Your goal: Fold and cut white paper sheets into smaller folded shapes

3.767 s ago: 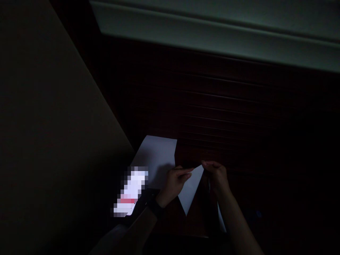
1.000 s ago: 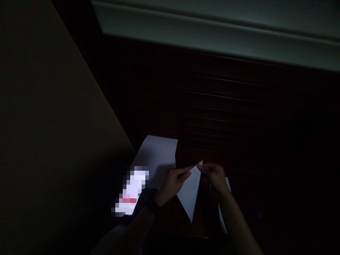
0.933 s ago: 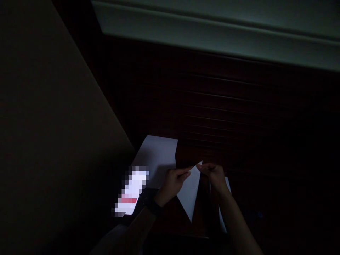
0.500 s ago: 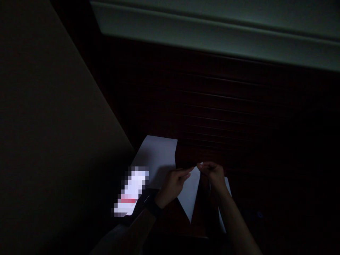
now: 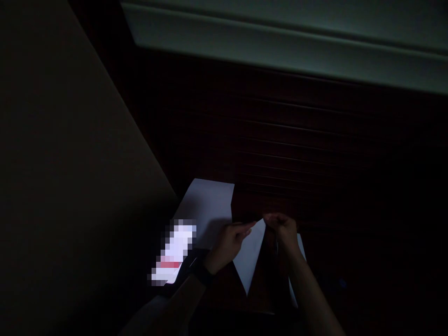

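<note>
In a very dark room I hold a folded white paper (image 5: 249, 255) shaped like a long triangle with its point toward me. My left hand (image 5: 227, 243) pinches its far left corner, fingers closed on the edge. My right hand (image 5: 284, 232) pinches the far right corner, and a strip of the same paper (image 5: 300, 242) shows beyond my right wrist. A dark watch or band sits on my left wrist.
A flat white sheet (image 5: 209, 207) lies on the dark wooden surface (image 5: 315, 154) just left of my hands. A lit phone screen (image 5: 174, 254) glows at the lower left. A dim wall (image 5: 63, 177) fills the left; a pale ledge (image 5: 280, 46) runs along the top.
The folded paper has been narrowed slightly and shifted a little between my hands; both hands stay pinched at its far edge, almost in place.
</note>
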A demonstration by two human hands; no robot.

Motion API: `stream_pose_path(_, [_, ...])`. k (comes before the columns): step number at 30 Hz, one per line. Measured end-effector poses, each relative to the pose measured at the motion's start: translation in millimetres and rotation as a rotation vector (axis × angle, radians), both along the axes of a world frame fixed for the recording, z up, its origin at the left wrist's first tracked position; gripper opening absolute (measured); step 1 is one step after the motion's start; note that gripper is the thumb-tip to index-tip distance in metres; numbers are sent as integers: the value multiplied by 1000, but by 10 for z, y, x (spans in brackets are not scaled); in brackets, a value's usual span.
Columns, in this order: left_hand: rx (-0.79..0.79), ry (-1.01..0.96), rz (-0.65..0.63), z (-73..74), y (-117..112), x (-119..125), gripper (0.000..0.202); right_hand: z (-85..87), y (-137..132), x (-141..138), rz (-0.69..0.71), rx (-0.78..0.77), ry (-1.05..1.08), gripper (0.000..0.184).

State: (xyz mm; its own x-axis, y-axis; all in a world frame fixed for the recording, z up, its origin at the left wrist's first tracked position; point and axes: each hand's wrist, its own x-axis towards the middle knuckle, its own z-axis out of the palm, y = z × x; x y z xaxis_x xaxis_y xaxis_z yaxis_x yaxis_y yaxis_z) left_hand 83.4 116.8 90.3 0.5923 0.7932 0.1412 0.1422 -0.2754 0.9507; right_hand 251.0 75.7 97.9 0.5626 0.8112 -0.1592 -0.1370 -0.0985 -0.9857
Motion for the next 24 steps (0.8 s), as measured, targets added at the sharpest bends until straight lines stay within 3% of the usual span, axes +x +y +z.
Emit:
stream_pose_path(7, [1, 38, -6, 23, -6, 5, 32, -36, -2, -3, -2, 35, 190, 18])
stream_pose_path(15, [18, 59, 21, 57, -12, -15, 33, -19, -13, -16, 2, -15, 11, 29])
stream_pose_path(20, [12, 35, 7, 79, -22, -9, 32, -45, -23, -20, -21, 28, 26, 27])
stream_pose_path(24, [-6, -8, 67, 87, -3, -13, 32, -70, -27, -44, 95, -12, 26, 35])
